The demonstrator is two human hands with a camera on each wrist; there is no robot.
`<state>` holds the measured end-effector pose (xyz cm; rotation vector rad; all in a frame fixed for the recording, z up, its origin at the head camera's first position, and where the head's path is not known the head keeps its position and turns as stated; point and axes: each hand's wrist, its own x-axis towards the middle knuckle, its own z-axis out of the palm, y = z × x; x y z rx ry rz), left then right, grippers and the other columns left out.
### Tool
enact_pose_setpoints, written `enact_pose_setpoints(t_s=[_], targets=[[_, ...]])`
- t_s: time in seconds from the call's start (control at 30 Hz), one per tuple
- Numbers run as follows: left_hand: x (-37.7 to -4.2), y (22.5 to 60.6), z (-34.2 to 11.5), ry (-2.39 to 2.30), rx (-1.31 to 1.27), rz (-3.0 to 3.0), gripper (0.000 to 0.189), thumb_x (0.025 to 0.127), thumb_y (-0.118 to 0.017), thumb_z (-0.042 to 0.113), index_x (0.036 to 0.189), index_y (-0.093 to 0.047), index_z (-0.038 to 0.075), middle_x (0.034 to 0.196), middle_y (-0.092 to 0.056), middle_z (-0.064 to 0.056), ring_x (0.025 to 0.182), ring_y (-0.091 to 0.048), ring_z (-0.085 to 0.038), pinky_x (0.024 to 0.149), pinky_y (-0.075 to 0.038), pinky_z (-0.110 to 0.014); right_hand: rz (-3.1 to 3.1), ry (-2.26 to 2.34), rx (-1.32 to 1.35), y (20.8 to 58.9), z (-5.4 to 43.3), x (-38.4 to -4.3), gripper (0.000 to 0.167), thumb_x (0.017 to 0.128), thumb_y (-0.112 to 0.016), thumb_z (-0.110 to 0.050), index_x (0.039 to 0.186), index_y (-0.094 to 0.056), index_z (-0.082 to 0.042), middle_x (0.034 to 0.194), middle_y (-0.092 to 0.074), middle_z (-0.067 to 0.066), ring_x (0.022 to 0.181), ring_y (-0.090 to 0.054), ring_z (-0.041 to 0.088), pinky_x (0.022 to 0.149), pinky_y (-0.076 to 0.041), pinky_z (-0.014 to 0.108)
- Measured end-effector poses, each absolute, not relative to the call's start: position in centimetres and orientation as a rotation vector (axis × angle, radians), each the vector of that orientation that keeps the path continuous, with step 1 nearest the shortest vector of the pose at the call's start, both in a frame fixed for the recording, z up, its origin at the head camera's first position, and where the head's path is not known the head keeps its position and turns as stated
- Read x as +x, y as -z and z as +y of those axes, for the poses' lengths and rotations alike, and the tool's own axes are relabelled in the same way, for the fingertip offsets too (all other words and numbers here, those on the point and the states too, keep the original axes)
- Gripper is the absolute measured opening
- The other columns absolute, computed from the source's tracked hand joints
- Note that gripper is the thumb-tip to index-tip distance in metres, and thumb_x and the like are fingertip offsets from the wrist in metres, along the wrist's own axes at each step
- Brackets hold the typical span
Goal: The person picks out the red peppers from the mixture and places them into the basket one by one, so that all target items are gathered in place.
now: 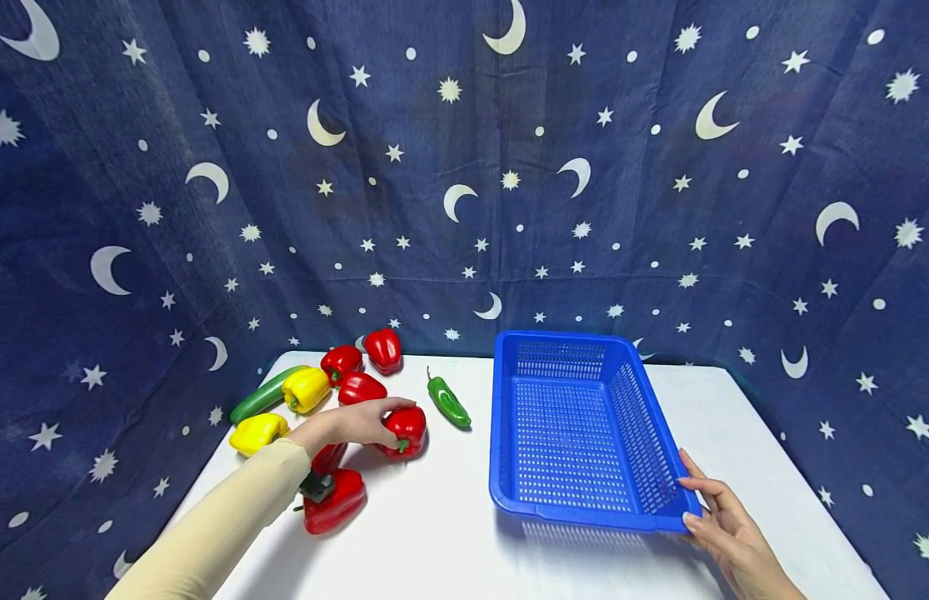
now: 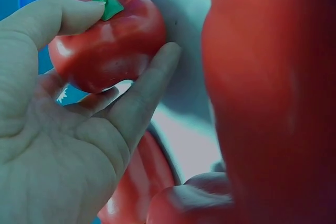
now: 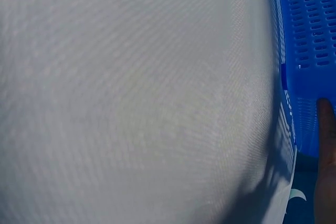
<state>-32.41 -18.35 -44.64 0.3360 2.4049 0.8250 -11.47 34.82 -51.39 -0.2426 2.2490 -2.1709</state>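
My left hand point(image 1: 353, 423) grips a red bell pepper point(image 1: 410, 429) at the left-centre of the table. In the left wrist view the thumb lies by the green stem of that pepper point(image 2: 118, 45), and the fingers reach along its far side and beneath. At the right, my right hand point(image 1: 737, 533) holds the near right corner of a blue plastic basket point(image 1: 584, 518), thumb and fingers at its rim. That basket has nothing in it. Only one dark finger point(image 3: 326, 150) shows beside the basket in the right wrist view.
More red bell peppers point(image 1: 383, 350) lie around the left forearm, two partly behind it. Two yellow bell peppers point(image 1: 307, 389) and a long green cucumber-like vegetable point(image 1: 269, 394) are at the left. A green chili pepper point(image 1: 448, 402) lies between peppers and basket. A starry curtain point(image 1: 434, 233) surrounds the white table.
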Motion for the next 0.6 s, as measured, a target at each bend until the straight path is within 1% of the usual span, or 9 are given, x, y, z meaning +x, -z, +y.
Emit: enact_pose_setpoints(t_s=[0.1,0.2,0.33,0.43,0.5,0.6], targets=[[-32.4,44.8,-18.3,-0.810,0.349,2.434,0.084,0.077,-0.088,0.021,0.151,-0.050,0.032,0.135,-0.055,-0.006,0.123,-0.049,-0.031,0.089,-0.056,-0.047,2.229,2.182,-0.258,51.4,34.8,-11.4,0.043,0.107,-0.044,0.000,0.148,-0.031,-0.001,0.172,0.001,-0.005,0.128,-0.037,-0.016,0.091,-0.052,0.024],[-32.4,44.7,-18.3,-0.788,0.381,2.458,0.082,0.078,-0.086,0.022,0.151,-0.050,0.031,0.135,-0.056,-0.006,0.123,-0.049,-0.031,0.089,-0.056,-0.047,2.211,2.200,-0.264,51.4,34.8,-11.5,0.043,0.107,-0.043,0.001,0.148,-0.031,-0.001,0.172,0.001,-0.006,0.129,-0.037,-0.016,0.092,-0.052,0.024],[-32.6,44.1,-18.5,-0.871,0.398,2.422,0.079,0.080,-0.083,0.017,0.151,-0.050,0.026,0.131,-0.057,-0.009,0.116,-0.053,-0.029,0.087,-0.058,-0.042,2.208,2.201,-0.249,51.4,34.8,-11.6,0.044,0.107,-0.044,0.000,0.149,-0.032,-0.002,0.172,0.000,-0.006,0.132,-0.036,-0.015,0.092,-0.052,0.024],[-32.7,42.9,-18.4,-0.999,0.403,2.362,0.078,0.081,-0.081,0.014,0.152,-0.048,0.023,0.129,-0.058,-0.011,0.110,-0.058,-0.027,0.084,-0.060,-0.039,2.219,2.192,-0.238,51.3,34.8,-11.6,0.043,0.107,-0.045,0.000,0.148,-0.032,-0.002,0.172,0.000,-0.005,0.130,-0.037,-0.015,0.092,-0.052,0.024],[-32.8,41.9,-18.3,-1.079,0.430,2.321,0.077,0.084,-0.078,0.012,0.153,-0.046,0.020,0.130,-0.057,-0.014,0.109,-0.061,-0.027,0.084,-0.060,-0.039,2.224,2.189,-0.243,51.3,34.8,-11.5,0.043,0.107,-0.045,0.000,0.147,-0.032,-0.001,0.172,0.000,-0.005,0.127,-0.039,-0.016,0.091,-0.052,0.024],[-32.9,40.4,-17.9,-1.144,0.478,2.297,0.074,0.086,-0.076,0.014,0.153,-0.045,0.022,0.131,-0.058,-0.014,0.109,-0.063,-0.027,0.087,-0.060,-0.041,2.231,2.188,-0.262,51.3,34.8,-11.5,0.042,0.106,-0.045,0.000,0.147,-0.032,0.000,0.172,0.000,-0.005,0.122,-0.042,-0.018,0.090,-0.053,0.024]])
